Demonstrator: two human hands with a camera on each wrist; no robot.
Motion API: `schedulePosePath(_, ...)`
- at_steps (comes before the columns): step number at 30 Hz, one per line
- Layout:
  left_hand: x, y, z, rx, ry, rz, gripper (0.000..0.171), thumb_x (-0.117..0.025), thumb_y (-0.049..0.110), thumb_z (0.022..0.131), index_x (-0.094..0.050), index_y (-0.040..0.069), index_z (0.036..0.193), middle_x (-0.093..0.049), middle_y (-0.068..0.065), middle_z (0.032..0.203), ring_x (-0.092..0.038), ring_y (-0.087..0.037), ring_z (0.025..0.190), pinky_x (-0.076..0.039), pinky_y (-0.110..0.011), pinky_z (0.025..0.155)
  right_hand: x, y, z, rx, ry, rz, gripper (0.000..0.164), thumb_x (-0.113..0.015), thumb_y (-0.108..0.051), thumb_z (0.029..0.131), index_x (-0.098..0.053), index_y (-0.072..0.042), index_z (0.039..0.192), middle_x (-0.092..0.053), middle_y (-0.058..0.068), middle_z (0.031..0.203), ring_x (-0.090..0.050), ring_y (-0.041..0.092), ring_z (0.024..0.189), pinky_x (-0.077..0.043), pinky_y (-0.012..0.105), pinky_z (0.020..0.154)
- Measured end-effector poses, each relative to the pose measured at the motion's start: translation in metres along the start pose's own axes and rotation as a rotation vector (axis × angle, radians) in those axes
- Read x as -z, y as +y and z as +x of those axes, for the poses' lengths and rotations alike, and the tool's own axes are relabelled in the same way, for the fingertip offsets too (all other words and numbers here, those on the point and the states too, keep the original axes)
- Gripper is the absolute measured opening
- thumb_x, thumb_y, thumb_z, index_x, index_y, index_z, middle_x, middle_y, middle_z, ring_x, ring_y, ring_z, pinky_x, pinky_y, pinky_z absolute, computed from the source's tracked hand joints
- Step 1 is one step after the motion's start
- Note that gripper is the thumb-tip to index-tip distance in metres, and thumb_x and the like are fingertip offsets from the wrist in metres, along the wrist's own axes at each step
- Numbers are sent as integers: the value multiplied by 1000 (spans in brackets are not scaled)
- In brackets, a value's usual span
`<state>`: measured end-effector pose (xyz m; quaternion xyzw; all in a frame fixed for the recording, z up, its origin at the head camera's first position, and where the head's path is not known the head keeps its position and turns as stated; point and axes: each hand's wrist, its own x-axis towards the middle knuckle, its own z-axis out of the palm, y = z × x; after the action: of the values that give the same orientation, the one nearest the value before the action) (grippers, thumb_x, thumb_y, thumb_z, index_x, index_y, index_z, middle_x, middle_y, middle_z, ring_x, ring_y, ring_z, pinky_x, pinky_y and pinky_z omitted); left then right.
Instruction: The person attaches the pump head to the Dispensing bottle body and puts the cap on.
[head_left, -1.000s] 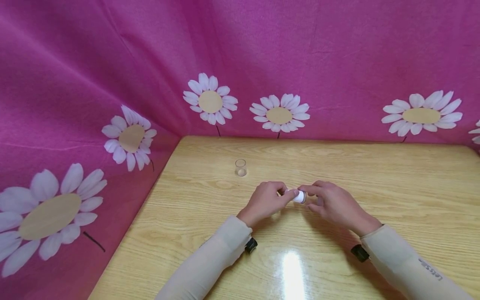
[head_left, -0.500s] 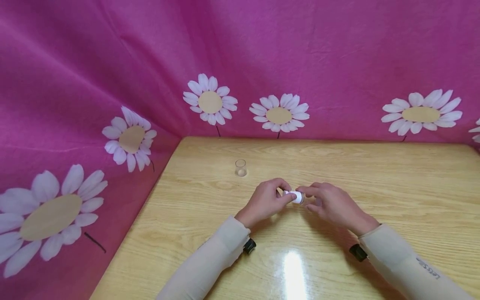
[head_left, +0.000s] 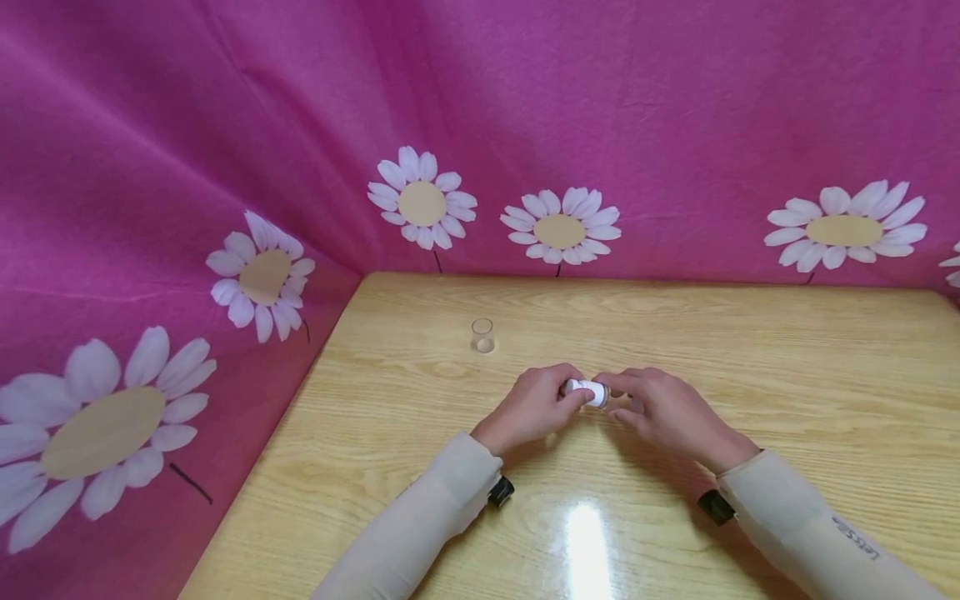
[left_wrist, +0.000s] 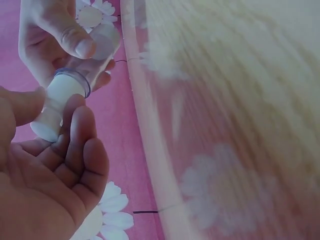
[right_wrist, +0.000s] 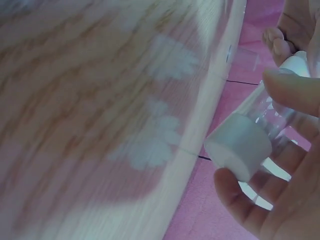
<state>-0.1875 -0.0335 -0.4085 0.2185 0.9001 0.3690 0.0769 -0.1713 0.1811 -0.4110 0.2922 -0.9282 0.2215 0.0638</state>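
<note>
A small bottle with a clear body and white cylindrical ends (head_left: 596, 393) is held sideways above the table, between both hands. My left hand (head_left: 532, 406) pinches its white left end between thumb and fingers. My right hand (head_left: 675, 410) grips the clear body, which hardly shows against the wood in the head view. In the left wrist view the white end (left_wrist: 59, 102) lies between thumb and fingertips, with a clear collar around it. The right wrist view shows the other white end (right_wrist: 239, 144) close to the right fingers, the thumb lying over the clear body.
A small clear cup (head_left: 483, 336) stands on the wooden table (head_left: 750, 333), beyond the left hand. Pink cloth (head_left: 660, 125) printed with white daisies hangs along the back and left side of the table. Both forearms reach in from the front edge.
My left fingers have shifted on the white end, so more of it, including its outer face, now shows. The right hand has barely moved, and the cup stands where it was.
</note>
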Motion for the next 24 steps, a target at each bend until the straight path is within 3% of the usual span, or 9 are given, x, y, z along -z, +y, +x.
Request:
schedulePosePath(3,1,0,0,-25,2,11,25,-61,34,99,-68,13,110,-64,5,84,-49,-3,65,-41,-16,58,1,0,-1,-12,-11,23,43,-77,-13,86,-68,-22,127,-73,0,96,-60,9,74,-45,24,62)
schedulePosePath(7,4,-3,-2,-26,12,-54,29,-64,37,97,-66,15,115,-66,4,89,-50,-4,64,-43,-17,56,2,-1,0,-49,-23,70,44,-74,-16,89,-65,-18,132,-71,-2,96,-56,3,69,-46,22,62)
schedulePosePath(10,9,-9,-5,-3,15,-106,41,-69,39,92,-62,15,124,-67,3,98,-52,-4,63,-45,-19,55,2,-2,1,-74,-11,103,43,-72,-16,90,-63,-15,133,-70,1,98,-57,2,69,-48,22,62)
schedulePosePath(13,18,-15,-8,13,31,-99,51,-71,39,90,-57,13,132,-68,1,107,-55,-5,65,-47,-20,57,3,-2,1,-91,1,121,42,-72,-14,90,-64,-12,131,-71,5,99,-62,5,74,-50,24,65)
schedulePosePath(18,32,-21,-13,37,81,-63,41,-68,33,93,-61,9,126,-69,0,110,-57,-9,74,-48,-22,64,3,0,0,-120,-4,142,42,-73,-14,89,-64,-10,130,-70,5,100,-66,9,79,-52,27,66)
schedulePosePath(24,42,-27,-16,40,113,-69,34,-65,30,95,-61,10,122,-69,0,110,-58,-11,76,-49,-24,68,1,-1,0,-98,21,111,42,-73,-14,88,-65,-9,129,-70,4,99,-65,12,83,-53,29,69)
